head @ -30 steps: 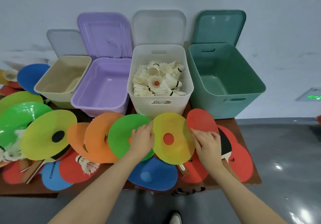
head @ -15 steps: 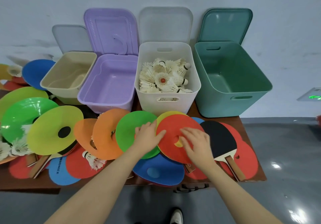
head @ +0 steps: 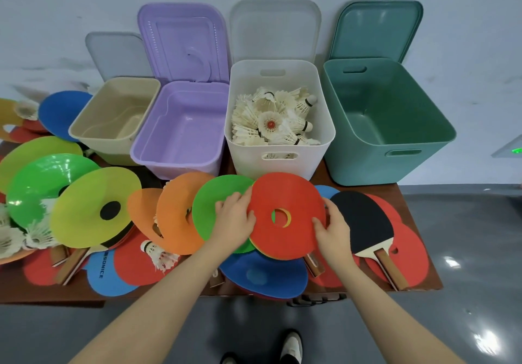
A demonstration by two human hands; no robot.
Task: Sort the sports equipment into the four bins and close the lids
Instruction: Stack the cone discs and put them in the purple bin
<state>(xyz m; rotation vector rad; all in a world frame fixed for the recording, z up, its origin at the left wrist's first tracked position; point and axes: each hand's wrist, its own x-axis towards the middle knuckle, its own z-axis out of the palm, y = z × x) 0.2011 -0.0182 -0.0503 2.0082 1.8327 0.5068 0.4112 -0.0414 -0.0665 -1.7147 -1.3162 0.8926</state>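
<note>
Four bins [head: 381, 115] stand open along the upper frame, only the white one filled. At lower centre, a red disc [head: 285, 216] now tops the gathered stack; left hand [head: 236, 222] and right hand [head: 333, 229] grip its edges, so binning looks next.

Both bare forearms reaching forward, left hand [head: 236, 219] gripping the left edge of the red disc [head: 285, 191], right hand [head: 333, 229] pinching its right edge, fingers curled
</note>
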